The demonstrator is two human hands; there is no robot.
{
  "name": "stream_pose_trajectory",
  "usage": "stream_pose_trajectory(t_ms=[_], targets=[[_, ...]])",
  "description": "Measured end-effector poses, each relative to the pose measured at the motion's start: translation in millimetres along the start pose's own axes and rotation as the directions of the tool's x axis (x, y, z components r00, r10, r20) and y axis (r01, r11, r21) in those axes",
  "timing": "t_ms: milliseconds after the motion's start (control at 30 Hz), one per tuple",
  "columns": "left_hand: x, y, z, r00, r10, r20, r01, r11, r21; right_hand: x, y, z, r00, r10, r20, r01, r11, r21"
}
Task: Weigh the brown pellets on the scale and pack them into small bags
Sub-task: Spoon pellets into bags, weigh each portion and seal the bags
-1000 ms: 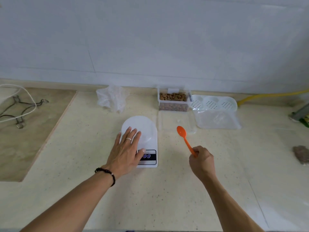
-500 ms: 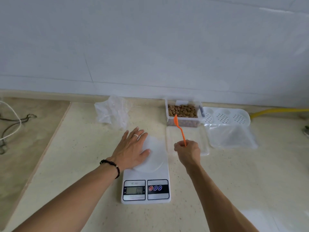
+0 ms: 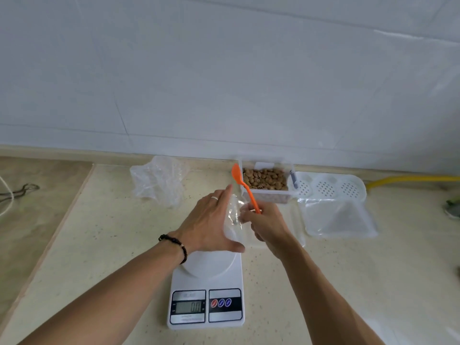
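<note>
1. The table is pale speckled stone and fills the lower half of the view, with a white wall behind it at 12 o'clock.
2. The white scale sits at 6 o'clock from the hands, with its display facing the person and its round platform partly under the left wrist.
3. A clear flat tray with a perforated lid lies at 3 o'clock from the hands.
4. A crumpled clear bag lies at 10 o'clock from the hands, near the wall.
5. The clear box stands at 1 o'clock from the hands, against the wall; the brown pellets fill it.
6. The left hand is above the far edge of the scale, fingers fairly straight, thumb and fingers touching a small bag of clear film; how firm that grip is cannot be told.
7. The right hand, just at 3 o'clock of the left, has its grip curled round the orange spoon and also touches the small bag.
8. The spoon's bowl points to 11 o'clock, beside the box's left wall.
</note>
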State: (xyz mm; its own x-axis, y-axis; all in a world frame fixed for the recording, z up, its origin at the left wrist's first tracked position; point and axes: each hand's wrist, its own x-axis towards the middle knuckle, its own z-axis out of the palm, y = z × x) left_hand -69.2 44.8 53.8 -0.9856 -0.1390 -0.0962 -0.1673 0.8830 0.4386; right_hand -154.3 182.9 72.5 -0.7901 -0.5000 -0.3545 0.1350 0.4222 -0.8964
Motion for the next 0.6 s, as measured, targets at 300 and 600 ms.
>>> stream_pose_trajectory(t_ms=[300,600], targets=[[13.2,20.5,-9.9,0.998,-0.041,-0.050,0.041,0.999,0.000,8.4,-15.3,-23.4,0.993,-0.092,0.072,0.094,0.995,-0.018],[15.1,33.0,-12.8,0.986,-0.085,-0.145,0.068,0.990,-0.120,20.6,-11.2,-37.7,0.987,0.012,0.158,-0.031,0.992,0.121]])
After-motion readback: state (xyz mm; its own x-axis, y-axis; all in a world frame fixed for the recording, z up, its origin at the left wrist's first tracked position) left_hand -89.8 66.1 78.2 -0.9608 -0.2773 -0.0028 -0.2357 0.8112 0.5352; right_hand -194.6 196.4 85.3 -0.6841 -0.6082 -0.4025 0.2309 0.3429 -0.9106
